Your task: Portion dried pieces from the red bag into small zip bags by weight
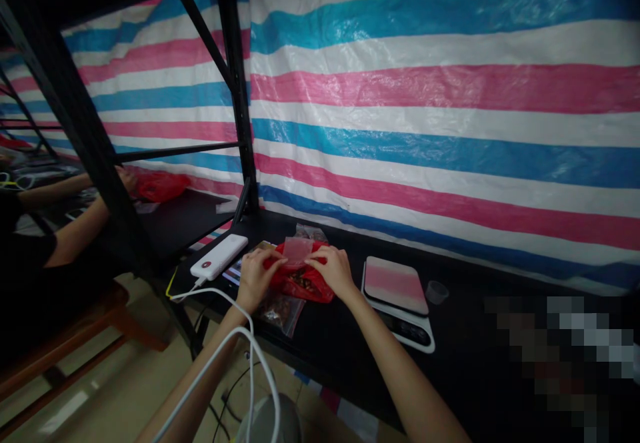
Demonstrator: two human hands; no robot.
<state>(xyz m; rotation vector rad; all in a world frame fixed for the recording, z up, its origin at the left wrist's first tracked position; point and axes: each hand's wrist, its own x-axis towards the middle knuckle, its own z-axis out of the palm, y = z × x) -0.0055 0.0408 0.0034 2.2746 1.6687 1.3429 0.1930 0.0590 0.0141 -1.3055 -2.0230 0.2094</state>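
Note:
Between my two hands is a small clear plastic bag (299,251), pinched at its left edge by my left hand (257,274) and at its right edge by my right hand (334,270). Beneath it, an open red plastic bag (320,288) holds many small brown pieces. A clear bag of brown pieces (281,313) lies at the table's front edge, partly under the red bag and my left hand. Another clear bag (311,232) sits behind the red one. To the right stands a white kitchen scale (396,286) with a shiny top.
A white power bank (219,256) with a white cable lies left, by a phone (233,274). A small clear cup (437,292) stands right of the scale. Black metal posts (239,96) rise at the left; beyond them are another person's arms (83,230) and a red bag (163,186).

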